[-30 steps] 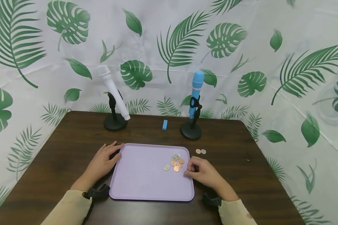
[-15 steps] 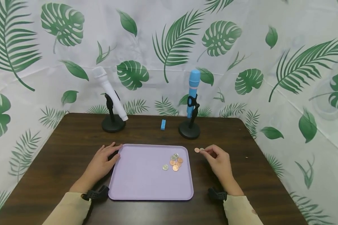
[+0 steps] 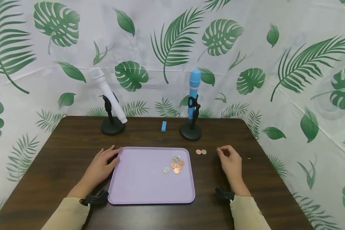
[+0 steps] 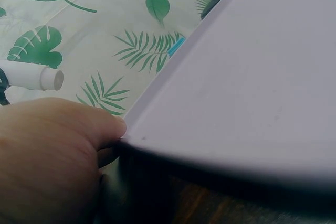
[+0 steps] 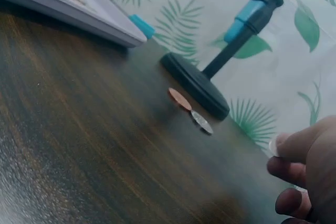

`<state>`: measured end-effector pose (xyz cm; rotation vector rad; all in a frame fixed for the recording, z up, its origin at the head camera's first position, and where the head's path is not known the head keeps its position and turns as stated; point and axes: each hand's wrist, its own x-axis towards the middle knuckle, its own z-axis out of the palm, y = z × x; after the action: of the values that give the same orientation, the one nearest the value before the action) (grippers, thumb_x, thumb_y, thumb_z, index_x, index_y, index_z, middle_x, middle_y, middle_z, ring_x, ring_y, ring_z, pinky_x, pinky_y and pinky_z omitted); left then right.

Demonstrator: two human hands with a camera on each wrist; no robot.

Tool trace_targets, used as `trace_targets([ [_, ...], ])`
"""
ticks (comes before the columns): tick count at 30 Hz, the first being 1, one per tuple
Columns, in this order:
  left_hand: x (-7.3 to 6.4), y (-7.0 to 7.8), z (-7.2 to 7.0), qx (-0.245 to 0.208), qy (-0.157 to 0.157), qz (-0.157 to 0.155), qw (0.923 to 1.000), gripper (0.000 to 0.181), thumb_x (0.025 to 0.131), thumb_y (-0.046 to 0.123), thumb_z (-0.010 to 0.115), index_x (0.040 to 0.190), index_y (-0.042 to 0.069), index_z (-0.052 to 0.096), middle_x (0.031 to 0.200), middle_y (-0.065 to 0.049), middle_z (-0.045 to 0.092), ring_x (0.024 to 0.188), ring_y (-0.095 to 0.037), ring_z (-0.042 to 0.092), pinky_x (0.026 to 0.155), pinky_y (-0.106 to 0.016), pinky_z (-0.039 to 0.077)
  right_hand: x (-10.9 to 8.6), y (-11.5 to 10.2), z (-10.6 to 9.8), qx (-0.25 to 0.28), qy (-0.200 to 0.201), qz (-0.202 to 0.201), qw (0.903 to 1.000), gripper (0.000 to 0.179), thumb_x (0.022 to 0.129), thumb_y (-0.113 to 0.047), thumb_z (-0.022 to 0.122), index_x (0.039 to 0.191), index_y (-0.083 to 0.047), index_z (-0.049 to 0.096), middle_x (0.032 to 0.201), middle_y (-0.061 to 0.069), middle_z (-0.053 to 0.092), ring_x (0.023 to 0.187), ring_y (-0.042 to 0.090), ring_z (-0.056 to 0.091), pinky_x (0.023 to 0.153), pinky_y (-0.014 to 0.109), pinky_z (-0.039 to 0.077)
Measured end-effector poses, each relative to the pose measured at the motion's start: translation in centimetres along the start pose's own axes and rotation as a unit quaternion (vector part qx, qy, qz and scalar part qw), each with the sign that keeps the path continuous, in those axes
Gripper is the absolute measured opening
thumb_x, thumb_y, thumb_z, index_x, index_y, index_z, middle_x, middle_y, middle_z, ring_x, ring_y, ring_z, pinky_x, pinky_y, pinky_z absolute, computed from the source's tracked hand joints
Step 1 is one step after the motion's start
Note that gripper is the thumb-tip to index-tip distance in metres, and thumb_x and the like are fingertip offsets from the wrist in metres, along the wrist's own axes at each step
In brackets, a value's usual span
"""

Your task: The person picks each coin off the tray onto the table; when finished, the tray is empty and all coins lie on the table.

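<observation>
My left hand (image 3: 102,164) rests at the left rim of a lilac tray (image 3: 141,191), fingers stretched out on its upper left corner. The left wrist view shows a fingertip against the tray corner (image 4: 131,129). To the right of the tray, my right hand (image 3: 230,161) pinches a small coin (image 5: 273,146) between thumb and fingertips, close over the dark table. Left of this hand lie a copper coin (image 3: 198,152) and a silver coin (image 3: 203,152), side by side. Several copper and silver coins (image 3: 176,170) lie in the tray's right part.
Behind the tray stand a white microphone (image 3: 110,99) and a blue microphone (image 3: 194,86) on black stands. A small blue toy brick (image 3: 164,126) lies between them. The brown table (image 3: 218,210) ends at a leaf-printed cloth (image 3: 166,32).
My right hand has moved from the tray's right rim past the two coins on the table and farther right. The left hand stays at the tray corner. The head view has shifted slightly.
</observation>
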<state>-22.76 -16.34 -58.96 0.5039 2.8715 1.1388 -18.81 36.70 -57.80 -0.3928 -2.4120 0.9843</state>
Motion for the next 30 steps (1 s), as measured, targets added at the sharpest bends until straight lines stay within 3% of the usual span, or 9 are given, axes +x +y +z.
trace_targets([
  [6, -0.06, -0.22, -0.27, 0.0, 0.0, -0.005, 1.0, 0.052, 0.11, 0.026, 0.065, 0.159, 0.013, 0.057, 0.163, -0.022, 0.055, 0.162, -0.047, 0.036, 0.134, -0.073, 0.015, 0.17, -0.14, 0.02, -0.003, -0.023, 0.036, 0.9991, 0.022, 0.101, -0.033, 0.081, 0.104, -0.013, 0.075, 0.094, 0.01, 0.08, 0.07, 0.019, 0.056, 0.059, 0.026, 0.044],
  [14, -0.41, -0.39, -0.14, -0.004, -0.003, -0.014, 0.9999, 0.052, 0.11, 0.027, 0.065, 0.16, 0.014, 0.057, 0.164, -0.021, 0.054, 0.163, -0.046, 0.036, 0.135, -0.072, 0.015, 0.07, -0.28, -0.13, -0.012, -0.022, 0.039, 0.9989, 0.015, 0.098, -0.026, 0.085, 0.099, -0.012, 0.079, 0.092, 0.01, 0.078, 0.069, 0.019, 0.055, 0.057, 0.026, 0.044],
  [18, -0.55, -0.29, -0.31, -0.005, 0.001, -0.013, 0.9999, 0.052, 0.11, 0.027, 0.064, 0.16, 0.013, 0.057, 0.164, -0.021, 0.054, 0.163, -0.047, 0.036, 0.135, -0.072, 0.015, 0.33, -0.48, 0.25, -0.02, -0.041, 0.03, 0.9985, 0.014, 0.099, -0.027, 0.083, 0.101, -0.012, 0.081, 0.096, 0.011, 0.081, 0.073, 0.02, 0.059, 0.06, 0.026, 0.045],
  [24, -0.62, -0.24, -0.38, 0.002, 0.006, -0.008, 0.9999, 0.051, 0.11, 0.024, 0.065, 0.159, 0.012, 0.058, 0.164, -0.022, 0.054, 0.162, -0.047, 0.038, 0.134, -0.072, 0.016, -0.12, -0.43, 0.74, -0.066, -0.093, 0.038, 0.9927, 0.024, 0.101, -0.036, 0.079, 0.099, -0.012, 0.081, 0.088, 0.008, 0.078, 0.072, 0.021, 0.061, 0.061, 0.028, 0.047],
  [30, -0.31, -0.12, -0.22, -0.006, 0.005, 0.006, 1.0, 0.051, 0.109, 0.023, 0.066, 0.159, 0.011, 0.058, 0.163, -0.021, 0.056, 0.162, -0.046, 0.038, 0.134, -0.072, 0.016, -0.55, -0.58, 0.76, -0.115, -0.083, 0.049, 0.9887, 0.027, 0.101, -0.039, 0.078, 0.098, -0.012, 0.079, 0.08, 0.005, 0.072, 0.066, 0.021, 0.058, 0.059, 0.031, 0.043],
])
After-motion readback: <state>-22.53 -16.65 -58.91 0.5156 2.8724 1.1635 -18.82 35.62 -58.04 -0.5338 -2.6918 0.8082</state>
